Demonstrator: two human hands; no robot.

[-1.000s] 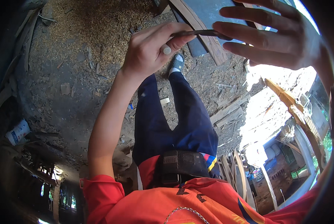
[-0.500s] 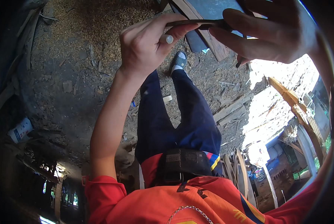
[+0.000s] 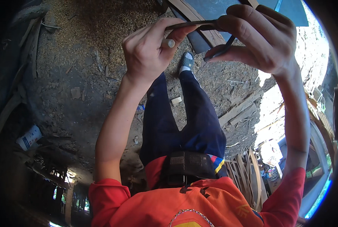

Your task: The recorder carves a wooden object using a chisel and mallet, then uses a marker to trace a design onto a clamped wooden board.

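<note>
At the top middle, my left hand (image 3: 144, 51) is closed, pinching a thin dark strip (image 3: 186, 24) between thumb and fingers. A pale round-ended stick (image 3: 168, 43) also pokes out of that hand. My right hand (image 3: 261, 41), raised at the upper right, has its fingers closed over the strip's other end. Between its thumb and fingers a dark curved piece (image 3: 225, 49) hangs down. I cannot tell whether this piece joins the strip. Both hands are held up in front of me, apart from each other.
Wooden boards (image 3: 210, 36) and a grey-blue sheet (image 3: 290, 13) lie beyond my hands. Sawdust (image 3: 82, 34) and wood scraps cover the dirt floor. A white container (image 3: 29, 138) sits at the left, and thin wood strips (image 3: 246, 174) lean at the lower right.
My right hand has moved left and its fingers have curled in, bringing the dark curved piece into fuller view. My left hand keeps its grip on the strip and stick.
</note>
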